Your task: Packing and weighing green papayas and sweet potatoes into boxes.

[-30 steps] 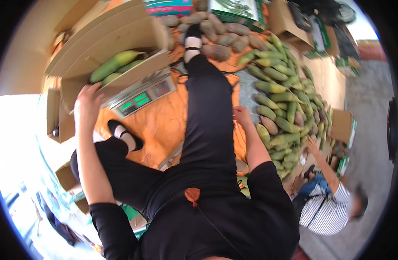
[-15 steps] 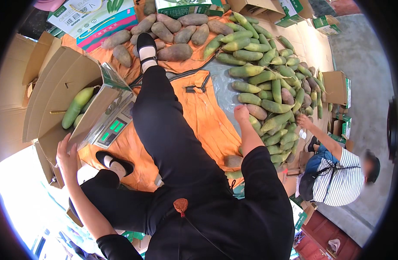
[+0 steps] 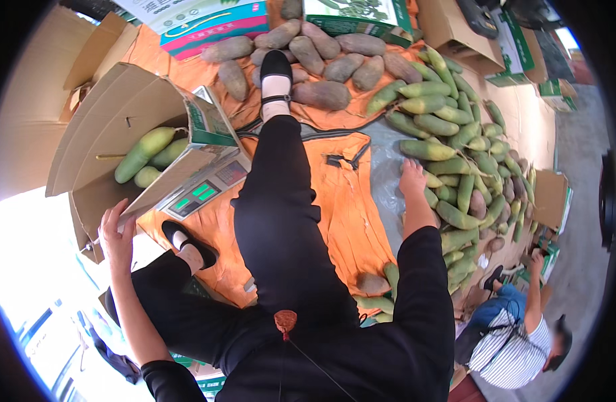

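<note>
My left hand [image 3: 117,231] grips the near flap of an open cardboard box [image 3: 113,107]. The box lies tilted on a weighing scale [image 3: 204,187] with lit green digits, and holds a few long green fruits [image 3: 144,153]. My right hand [image 3: 412,177] reaches out with loose fingers to the edge of a large pile of green fruits [image 3: 455,154], resting by a clear plastic sheet; it holds nothing. My legs in black trousers [image 3: 281,201] stretch forward between the two hands over an orange cloth [image 3: 351,201].
Brown tubers [image 3: 321,63] lie at the far end by my shoe. Printed cartons [image 3: 207,20] and open cardboard boxes [image 3: 449,23] stand behind them. A person in a striped shirt [image 3: 516,342] crouches at the lower right beside the pile.
The view has tilted, so the box and scale sit lower in the picture. My left hand stays on the box flap and my right hand stays at the pile's edge.
</note>
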Available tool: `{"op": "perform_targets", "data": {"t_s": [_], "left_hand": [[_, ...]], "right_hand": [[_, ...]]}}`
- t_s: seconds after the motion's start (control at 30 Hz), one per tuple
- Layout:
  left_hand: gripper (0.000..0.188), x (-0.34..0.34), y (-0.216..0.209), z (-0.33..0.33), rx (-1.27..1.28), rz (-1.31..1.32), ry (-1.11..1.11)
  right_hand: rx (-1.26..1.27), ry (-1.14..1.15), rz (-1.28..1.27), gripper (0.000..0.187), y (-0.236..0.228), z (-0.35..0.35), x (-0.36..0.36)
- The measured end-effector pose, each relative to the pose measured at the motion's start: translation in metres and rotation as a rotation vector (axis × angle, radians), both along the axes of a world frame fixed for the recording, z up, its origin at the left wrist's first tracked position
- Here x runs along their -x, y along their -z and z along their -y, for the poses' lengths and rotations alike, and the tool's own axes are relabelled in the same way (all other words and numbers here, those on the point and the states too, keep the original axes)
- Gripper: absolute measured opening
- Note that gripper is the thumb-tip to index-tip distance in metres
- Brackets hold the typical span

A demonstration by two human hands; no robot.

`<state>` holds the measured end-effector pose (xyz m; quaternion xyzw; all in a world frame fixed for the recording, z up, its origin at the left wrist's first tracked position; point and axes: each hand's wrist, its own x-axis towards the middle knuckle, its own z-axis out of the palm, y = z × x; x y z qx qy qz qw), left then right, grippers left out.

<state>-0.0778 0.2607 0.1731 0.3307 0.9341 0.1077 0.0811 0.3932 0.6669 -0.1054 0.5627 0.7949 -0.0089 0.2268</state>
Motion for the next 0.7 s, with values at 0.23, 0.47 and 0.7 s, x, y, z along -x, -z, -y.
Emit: {"op": "perform_targets", "data": {"t_s": [0.23, 0.47, 0.7], "left_hand": [[0.030, 0.004, 0.003, 0.002, 0.021, -0.025, -0.026], [0.031, 0.004, -0.002, 0.002, 0.066, -0.024, 0.003], [0.034, 0.008, -0.007, 0.007, 0.068, -0.033, 0.055]], "right_hand": [[0.013, -0.225, 0.236, 0.024, 0.007, 0.007, 0.012], [-0.028, -0.200, 0.141, 0.029, -0.036, 0.008, 0.027], [-0.047, 0.259, -0.876, 0.052, -0.077, -0.005, 0.032]]}}
